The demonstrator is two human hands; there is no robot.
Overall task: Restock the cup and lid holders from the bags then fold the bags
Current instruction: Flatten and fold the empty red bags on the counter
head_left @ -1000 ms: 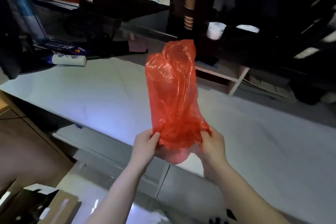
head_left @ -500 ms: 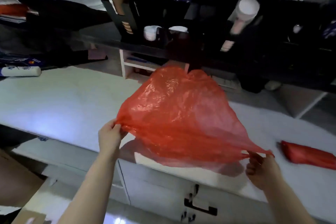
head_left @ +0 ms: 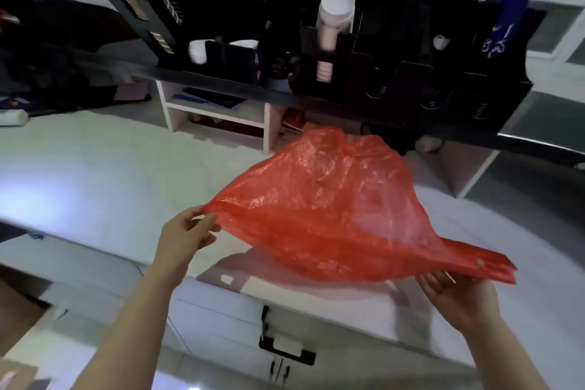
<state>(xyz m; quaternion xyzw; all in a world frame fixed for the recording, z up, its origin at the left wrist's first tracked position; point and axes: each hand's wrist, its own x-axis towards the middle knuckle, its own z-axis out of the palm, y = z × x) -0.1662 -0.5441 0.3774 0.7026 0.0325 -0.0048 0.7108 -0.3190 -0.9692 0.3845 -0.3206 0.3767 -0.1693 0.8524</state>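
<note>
The red bag (head_left: 332, 215) is thin plastic film, translucent, crinkled and pretty glossy. It's pulled smoother between the fingers (head_left: 207, 220) of the left hand (head_left: 185, 233) and those of the right hand (head_left: 456, 291). Under the fingers, the white countertop (head_left: 95, 174) is finished smooth with a soft sheen. Past the fingertips, the black cup holder (head_left: 395, 79) is finished matt, and the stacked cups (head_left: 335, 13) look like matt white paper.

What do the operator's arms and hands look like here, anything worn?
Both are bare. The left hand and right hand have no gloves, and no rings show. The left forearm and right forearm are uncovered down to the frame edge, with no sleeve cuff, watch or bracelet in view. No markings are visible, though the image is slightly blurred.
</note>
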